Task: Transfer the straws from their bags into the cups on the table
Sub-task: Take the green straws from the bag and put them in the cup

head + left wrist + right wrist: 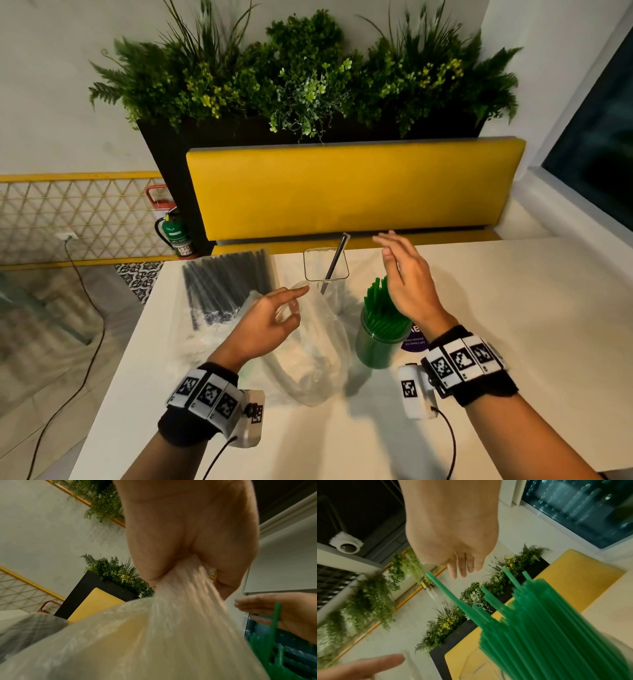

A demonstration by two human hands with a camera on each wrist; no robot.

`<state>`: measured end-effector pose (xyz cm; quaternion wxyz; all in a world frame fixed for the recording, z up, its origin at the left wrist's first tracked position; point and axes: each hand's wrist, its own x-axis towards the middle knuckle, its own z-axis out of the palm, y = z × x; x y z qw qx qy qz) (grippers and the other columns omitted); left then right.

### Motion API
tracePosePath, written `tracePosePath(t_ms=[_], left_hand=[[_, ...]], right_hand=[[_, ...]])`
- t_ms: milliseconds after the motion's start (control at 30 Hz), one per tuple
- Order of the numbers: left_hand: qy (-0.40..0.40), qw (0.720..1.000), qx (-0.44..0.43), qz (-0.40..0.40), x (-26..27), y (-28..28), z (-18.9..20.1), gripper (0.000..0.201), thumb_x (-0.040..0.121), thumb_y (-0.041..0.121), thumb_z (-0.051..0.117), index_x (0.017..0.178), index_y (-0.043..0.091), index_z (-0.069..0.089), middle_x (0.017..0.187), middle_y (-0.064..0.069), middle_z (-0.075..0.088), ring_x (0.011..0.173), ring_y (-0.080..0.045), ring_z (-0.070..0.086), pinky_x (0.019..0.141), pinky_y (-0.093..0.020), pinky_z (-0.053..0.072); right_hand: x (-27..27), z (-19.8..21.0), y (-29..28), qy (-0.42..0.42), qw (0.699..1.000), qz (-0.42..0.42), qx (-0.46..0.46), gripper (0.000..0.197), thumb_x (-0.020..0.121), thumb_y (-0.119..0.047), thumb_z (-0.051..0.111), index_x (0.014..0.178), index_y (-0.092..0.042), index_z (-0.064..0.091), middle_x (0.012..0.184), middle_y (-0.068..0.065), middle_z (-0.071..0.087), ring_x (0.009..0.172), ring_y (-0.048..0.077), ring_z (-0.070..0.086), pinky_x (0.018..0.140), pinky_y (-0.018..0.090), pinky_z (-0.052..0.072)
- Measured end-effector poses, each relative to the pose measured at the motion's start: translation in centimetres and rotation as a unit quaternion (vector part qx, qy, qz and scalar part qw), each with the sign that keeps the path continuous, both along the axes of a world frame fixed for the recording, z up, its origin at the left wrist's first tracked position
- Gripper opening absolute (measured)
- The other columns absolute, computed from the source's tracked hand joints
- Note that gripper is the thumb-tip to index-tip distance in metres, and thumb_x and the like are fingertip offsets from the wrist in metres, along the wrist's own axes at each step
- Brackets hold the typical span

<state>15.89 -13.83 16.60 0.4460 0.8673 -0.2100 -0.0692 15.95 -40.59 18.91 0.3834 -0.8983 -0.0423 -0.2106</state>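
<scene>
My left hand [274, 317] grips the gathered neck of an empty clear plastic bag [315, 346]; the left wrist view shows the film [171, 622] bunched in my fist [187, 563]. My right hand [400, 274] hovers open, fingers straight, just above a cup [375, 342] packed with green straws [380, 301]; those green straws [547, 628] fill the right wrist view below my fingers [462, 566]. A clear square cup [325, 263] behind holds a single black straw [337, 260]. A bag of black straws [226, 284] lies at the back left.
The white table [496, 325] has bare surface to the right and front. A purple round sticker [414, 339] lies beside the green cup. A yellow bench back [352, 188] and a planter [308, 75] stand behind the table; floor and a cable lie left.
</scene>
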Motion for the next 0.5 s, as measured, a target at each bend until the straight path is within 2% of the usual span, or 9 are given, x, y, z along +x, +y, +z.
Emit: tracePosePath(t_ms=[67,133,167,200,267,300,367,400,500], left_hand=[[0.004,1.000,-0.003,0.000,-0.1,0.1,0.2,0.050,0.091,0.008,0.061,0.138,0.024,0.053,0.116,0.008,0.062,0.119,0.002,0.052,0.108,-0.017,0.035],[0.008,1.000,-0.008,-0.006,-0.2,0.3,0.4,0.052,0.090,0.005,0.060,0.139,0.023,0.052,0.109,0.006,0.063,0.116,0.002,0.053,0.109,-0.017,0.034],[0.011,1.000,-0.010,-0.009,-0.3,0.5,0.5,0.053,0.090,0.002,0.059,0.139,0.021,0.052,0.104,0.005,0.063,0.116,0.002,0.053,0.109,-0.016,0.032],[0.014,1.000,-0.012,-0.012,-0.4,0.7,0.6,0.053,0.089,0.000,0.059,0.138,0.020,0.053,0.100,0.006,0.062,0.117,0.001,0.052,0.109,-0.016,0.030],[0.011,1.000,-0.015,-0.016,-0.5,1.2,0.8,0.054,0.087,0.000,0.057,0.137,0.019,0.053,0.096,0.008,0.062,0.118,0.001,0.052,0.110,-0.019,0.030],[0.008,1.000,-0.019,-0.014,-0.5,1.5,0.9,0.055,0.085,0.001,0.056,0.137,0.020,0.054,0.095,0.007,0.062,0.114,0.004,0.053,0.111,-0.023,0.031],[0.008,1.000,-0.028,-0.009,-0.6,2.0,1.1,0.057,0.084,-0.003,0.054,0.136,0.020,0.054,0.093,0.004,0.061,0.102,0.010,0.055,0.110,-0.031,0.033],[0.009,0.999,-0.031,-0.008,-0.8,2.3,1.3,0.058,0.084,-0.004,0.054,0.136,0.021,0.054,0.093,0.004,0.061,0.099,0.008,0.056,0.110,-0.033,0.033],[0.018,0.998,-0.052,-0.003,-1.3,3.1,1.6,0.060,0.082,-0.002,0.053,0.135,0.027,0.055,0.091,0.010,0.060,0.091,-0.006,0.063,0.107,-0.043,0.040]], right_hand=[[-0.8,1.5,0.9,-0.045,0.999,-0.011,0.013,0.037,0.103,-0.027,0.034,0.126,-0.014,0.059,0.133,0.001,0.052,0.132,0.014,0.042,0.109,0.024,0.031],[-2.7,3.4,2.3,-0.155,0.986,-0.002,0.054,0.031,0.096,-0.023,0.037,0.101,-0.008,0.065,0.105,0.003,0.060,0.105,0.016,0.054,0.090,0.020,0.039],[-3.9,4.1,3.4,-0.179,0.979,0.048,0.081,0.026,0.091,-0.016,0.039,0.087,-0.006,0.063,0.090,0.002,0.059,0.089,0.015,0.054,0.078,0.021,0.041],[-5.1,4.4,4.6,-0.162,0.974,0.123,0.097,0.022,0.086,-0.011,0.040,0.076,-0.006,0.059,0.078,0.000,0.056,0.077,0.013,0.052,0.070,0.022,0.041],[-6.6,3.3,7.6,-0.017,0.962,0.258,0.090,0.022,0.079,-0.004,0.041,0.065,-0.010,0.057,0.066,-0.004,0.054,0.065,0.009,0.051,0.063,0.022,0.042],[-6.8,1.9,9.2,0.076,0.952,0.285,0.081,0.025,0.078,-0.002,0.040,0.063,-0.014,0.057,0.063,-0.006,0.055,0.062,0.009,0.053,0.062,0.024,0.045],[-6.2,-2.1,11.8,0.206,0.938,0.265,0.085,0.031,0.073,0.002,0.037,0.065,-0.018,0.059,0.062,-0.009,0.058,0.062,0.010,0.056,0.067,0.032,0.050],[-5.4,-4.3,13.1,0.241,0.937,0.240,0.083,0.032,0.072,0.004,0.036,0.071,-0.018,0.060,0.065,-0.008,0.059,0.065,0.013,0.058,0.069,0.033,0.050],[-2.8,-8.6,17.1,0.306,0.923,0.228,0.051,0.023,0.085,-0.002,0.041,0.093,-0.011,0.060,0.095,0.011,0.065,0.093,0.025,0.061,0.076,0.025,0.039]])
